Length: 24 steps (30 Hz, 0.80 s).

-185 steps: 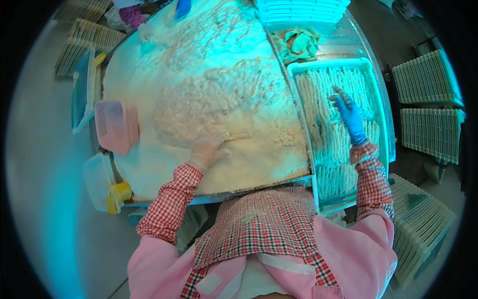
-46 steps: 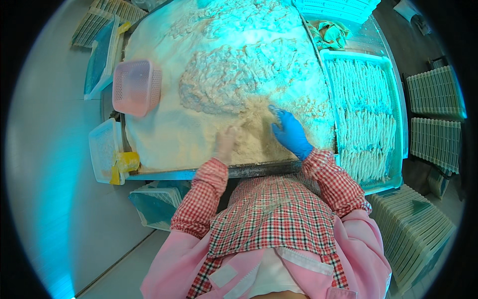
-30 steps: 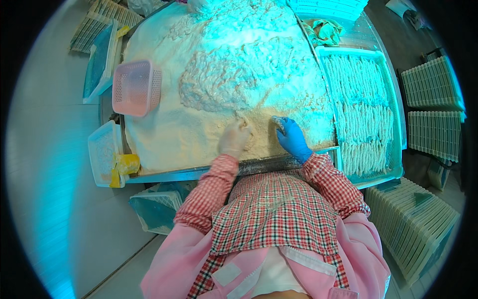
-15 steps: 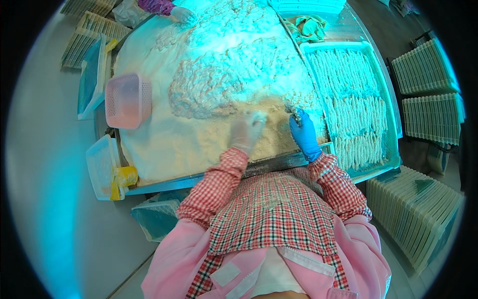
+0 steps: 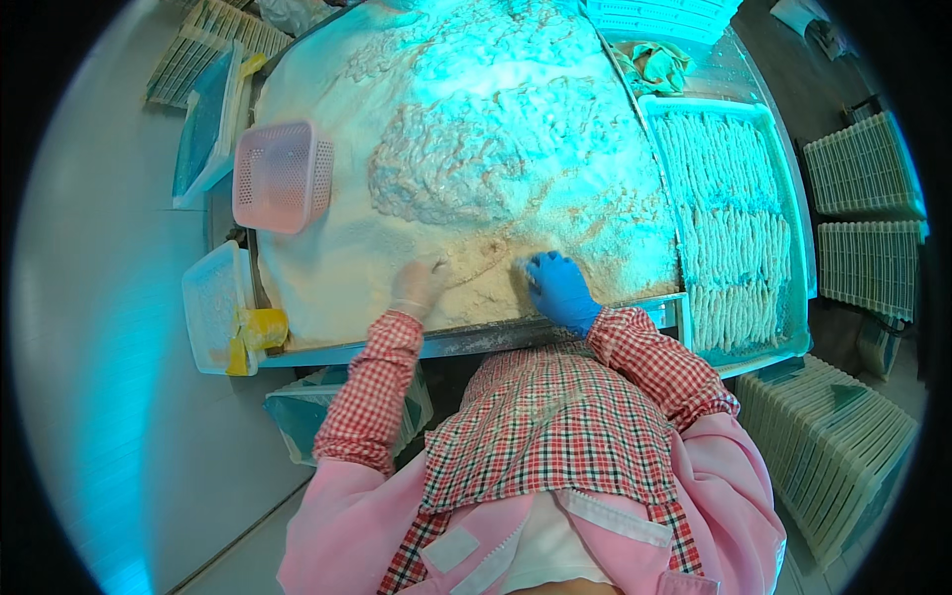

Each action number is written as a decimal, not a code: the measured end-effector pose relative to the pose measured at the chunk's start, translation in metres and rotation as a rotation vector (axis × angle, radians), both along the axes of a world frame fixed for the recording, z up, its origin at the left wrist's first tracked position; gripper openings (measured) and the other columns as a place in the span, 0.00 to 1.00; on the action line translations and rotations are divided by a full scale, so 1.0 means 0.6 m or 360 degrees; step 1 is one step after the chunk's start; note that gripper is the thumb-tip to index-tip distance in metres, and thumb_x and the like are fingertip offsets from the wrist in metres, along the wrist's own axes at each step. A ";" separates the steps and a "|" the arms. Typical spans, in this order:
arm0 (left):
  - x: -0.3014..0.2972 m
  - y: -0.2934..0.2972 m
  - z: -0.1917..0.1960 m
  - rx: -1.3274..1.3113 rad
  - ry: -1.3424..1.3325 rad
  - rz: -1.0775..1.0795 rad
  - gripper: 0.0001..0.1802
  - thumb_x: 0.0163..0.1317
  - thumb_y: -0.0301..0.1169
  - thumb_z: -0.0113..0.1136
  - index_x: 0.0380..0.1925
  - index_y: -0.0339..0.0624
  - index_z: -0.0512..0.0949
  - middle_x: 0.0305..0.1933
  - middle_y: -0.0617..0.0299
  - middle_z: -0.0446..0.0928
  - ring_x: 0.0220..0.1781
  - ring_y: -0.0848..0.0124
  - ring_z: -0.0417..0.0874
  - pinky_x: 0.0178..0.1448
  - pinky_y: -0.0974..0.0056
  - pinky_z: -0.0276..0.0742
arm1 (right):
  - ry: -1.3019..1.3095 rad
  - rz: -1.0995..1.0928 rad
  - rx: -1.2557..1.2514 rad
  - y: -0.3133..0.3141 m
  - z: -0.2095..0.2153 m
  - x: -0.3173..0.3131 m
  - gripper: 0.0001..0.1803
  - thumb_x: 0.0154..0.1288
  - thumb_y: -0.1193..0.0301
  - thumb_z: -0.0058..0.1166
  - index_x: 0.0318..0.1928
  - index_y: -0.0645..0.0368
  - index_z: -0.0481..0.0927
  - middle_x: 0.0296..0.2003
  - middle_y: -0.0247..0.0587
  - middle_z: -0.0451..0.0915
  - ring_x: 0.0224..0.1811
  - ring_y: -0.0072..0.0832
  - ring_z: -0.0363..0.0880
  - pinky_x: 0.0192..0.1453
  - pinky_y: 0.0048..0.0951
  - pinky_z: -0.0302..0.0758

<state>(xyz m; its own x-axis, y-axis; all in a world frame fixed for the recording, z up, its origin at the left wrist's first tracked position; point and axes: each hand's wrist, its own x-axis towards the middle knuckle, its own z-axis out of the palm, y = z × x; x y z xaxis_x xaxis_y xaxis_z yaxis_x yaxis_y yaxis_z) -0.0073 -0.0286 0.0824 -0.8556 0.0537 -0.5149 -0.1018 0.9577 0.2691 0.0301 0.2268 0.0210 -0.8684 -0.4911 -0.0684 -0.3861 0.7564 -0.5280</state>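
My left hand [image 5: 418,286], in a thin pale glove, is low over the cream-coloured powder or crumbs [image 5: 342,268] on the worktable. Its fingers are too smeared to tell what they hold. My right hand [image 5: 563,292], in a blue glove, is closed at the near edge of the crumbs, its fingers curled in toward the left. A blurred pale bit shows at its fingertips; its kind cannot be made out. Beyond both hands lies a wet, lumpy heap of pale pieces [image 5: 436,164]. Right of the table, a tray [image 5: 805,332] holds rows of coated strips [image 5: 734,233].
A pink perforated basket [image 5: 273,183] rests on the table's left side. Beside it hang a white tub [image 5: 210,315] and a yellow scoop-like thing [image 5: 264,329]. A crumpled green cloth [image 5: 662,67] lies behind the strip tray. Stacked trays [image 5: 833,436] stand at the right.
Both hands have moved left, the left one farther. My right hand, earlier gripping a dark, crumb-coated lump, has come down to the crumbs. The other person's hand at the back is out of view.
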 end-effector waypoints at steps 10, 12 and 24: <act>0.096 0.121 -0.022 0.0421 0.0791 -0.0205 0.19 0.52 0.32 0.61 0.46 0.42 0.77 0.41 0.53 0.77 0.46 0.53 0.76 0.51 0.51 0.71 | -0.2190 -0.1256 -0.2732 -0.054 -0.050 -0.037 0.16 0.71 0.60 0.48 0.44 0.61 0.77 0.43 0.37 0.79 0.46 0.29 0.78 0.53 0.35 0.77; 0.103 0.124 -0.021 0.0483 0.0851 -0.0103 0.20 0.54 0.31 0.59 0.49 0.42 0.76 0.45 0.52 0.76 0.50 0.53 0.74 0.54 0.52 0.70 | -0.2074 -0.1259 -0.2715 -0.061 -0.027 -0.040 0.17 0.71 0.58 0.47 0.45 0.60 0.77 0.43 0.39 0.80 0.45 0.30 0.78 0.50 0.34 0.78; -0.013 0.249 -0.052 0.0451 0.1103 -0.0267 0.25 0.71 0.35 0.40 0.66 0.38 0.61 0.76 0.51 0.48 0.77 0.51 0.45 0.76 0.47 0.39 | -0.2003 -0.1088 -0.3102 -0.014 0.011 -0.054 0.26 0.74 0.54 0.40 0.64 0.55 0.67 0.60 0.38 0.71 0.59 0.30 0.69 0.63 0.29 0.65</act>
<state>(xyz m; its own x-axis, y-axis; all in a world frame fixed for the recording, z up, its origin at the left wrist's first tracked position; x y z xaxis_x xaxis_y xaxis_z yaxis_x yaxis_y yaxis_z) -0.0153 0.1209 0.0511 -0.9465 0.2615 0.1889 0.3204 0.8305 0.4557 -0.0024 0.2183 0.0274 -0.7914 -0.3932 -0.4680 0.5185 -0.8374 -0.1732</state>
